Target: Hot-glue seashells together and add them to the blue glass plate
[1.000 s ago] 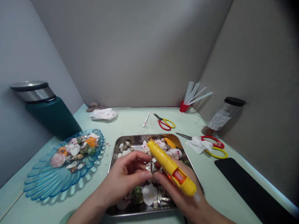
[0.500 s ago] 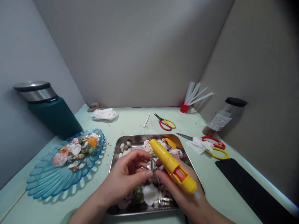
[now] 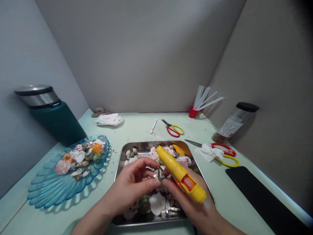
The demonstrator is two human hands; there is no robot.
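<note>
Over the metal tray [image 3: 118,167], my left hand [image 3: 133,181] pinches a small dark-and-white shell [image 3: 158,173] between thumb and fingers. My right hand [image 3: 188,192] grips a yellow glue gun [image 3: 174,166], its nozzle pointing up and to the left. The thumb and fingertips of that same hand also touch the shell from the right. Beneath both hands, the tray holds many loose shells, among them a white scallop shell [image 3: 157,204] near the front. My right hand's lower fingers and the gun's handle are mostly hidden.
At left, a blue shell-shaped dish [image 3: 46,192] carries shells beside a green bottle [image 3: 56,120]. Behind the tray lie small scissors [image 3: 173,130] and a marker [image 3: 153,126]. Larger scissors [image 3: 228,160], tissue [image 3: 209,152], a jar [image 3: 230,125], a black slab [image 3: 259,192] and a red cup [image 3: 193,113] of glue sticks stand right.
Both hands stay almost in place. The shell has turned slightly between the fingertips, showing a little more of its patterned side.
</note>
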